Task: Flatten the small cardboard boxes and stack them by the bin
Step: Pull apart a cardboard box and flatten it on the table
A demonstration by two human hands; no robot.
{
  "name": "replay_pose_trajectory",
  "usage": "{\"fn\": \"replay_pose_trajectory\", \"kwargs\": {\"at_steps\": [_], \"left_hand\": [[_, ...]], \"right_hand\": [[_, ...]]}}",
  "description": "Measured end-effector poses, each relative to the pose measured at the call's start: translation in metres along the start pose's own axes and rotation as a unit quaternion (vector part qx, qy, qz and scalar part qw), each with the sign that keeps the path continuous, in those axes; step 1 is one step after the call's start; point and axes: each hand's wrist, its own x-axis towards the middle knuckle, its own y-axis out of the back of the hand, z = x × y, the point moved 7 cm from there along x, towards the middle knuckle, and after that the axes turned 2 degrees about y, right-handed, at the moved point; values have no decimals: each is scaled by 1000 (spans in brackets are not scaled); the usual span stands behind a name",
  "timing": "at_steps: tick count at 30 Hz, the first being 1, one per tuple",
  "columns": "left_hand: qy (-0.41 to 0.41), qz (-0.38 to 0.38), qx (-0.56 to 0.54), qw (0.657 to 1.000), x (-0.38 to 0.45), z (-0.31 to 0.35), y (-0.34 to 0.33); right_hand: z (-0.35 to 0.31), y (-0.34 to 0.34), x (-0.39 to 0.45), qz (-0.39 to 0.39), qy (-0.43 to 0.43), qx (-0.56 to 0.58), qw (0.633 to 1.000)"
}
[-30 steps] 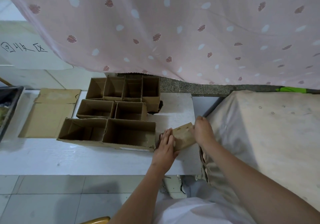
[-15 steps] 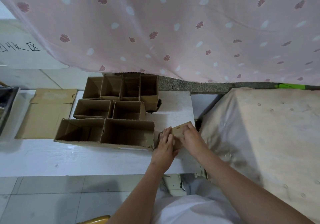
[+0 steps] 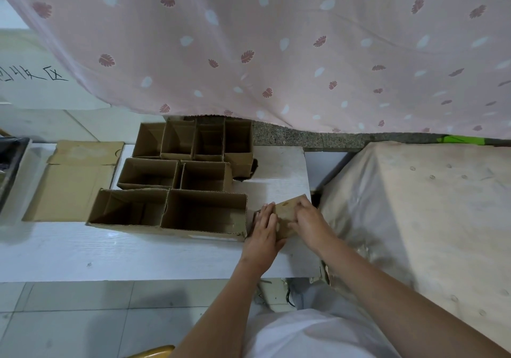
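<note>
Pressing small cardboard piece (image 3: 287,213), both hands (image 3: 287,226), handwritten sign (image 3: 33,74) unreadable

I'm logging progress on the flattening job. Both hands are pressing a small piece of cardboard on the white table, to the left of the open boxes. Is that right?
Not quite. In the head view the left hand and right hand do press the small piece of cardboard on the white table, but it lies to the right of the open boxes, not the left.

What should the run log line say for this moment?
stage: flattening | both hands press small cardboard box on white table | open boxes remain
</note>
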Motion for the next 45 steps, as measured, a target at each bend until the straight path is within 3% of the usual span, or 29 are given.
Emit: {"fn": "replay_pose_trajectory", "kwargs": {"at_steps": [7, 14, 16, 20, 25, 41, 45], "left_hand": [[10, -12, -12, 1000, 0, -1, 0], [-4, -11, -9, 1000, -2, 1, 2], [-3, -6, -12, 1000, -3, -1, 3], [1, -7, -16, 1000, -6, -3, 5], [-3, -15, 9, 1000, -3, 5, 3], [31, 18, -43, 998, 15, -1, -2], [39, 16, -55, 998, 22, 5, -4]], "right_hand": [[-8, 7, 7, -37, 1, -8, 999], [20, 42, 14, 4, -36, -13, 999], [26, 51, 11, 42, -60, 10, 997], [54, 67, 0, 145, -145, 169, 964], [54, 56, -5, 126, -130, 121, 976], [28, 96, -4, 134, -113, 275, 945], [21, 99, -4, 131, -106, 224, 960]]}}
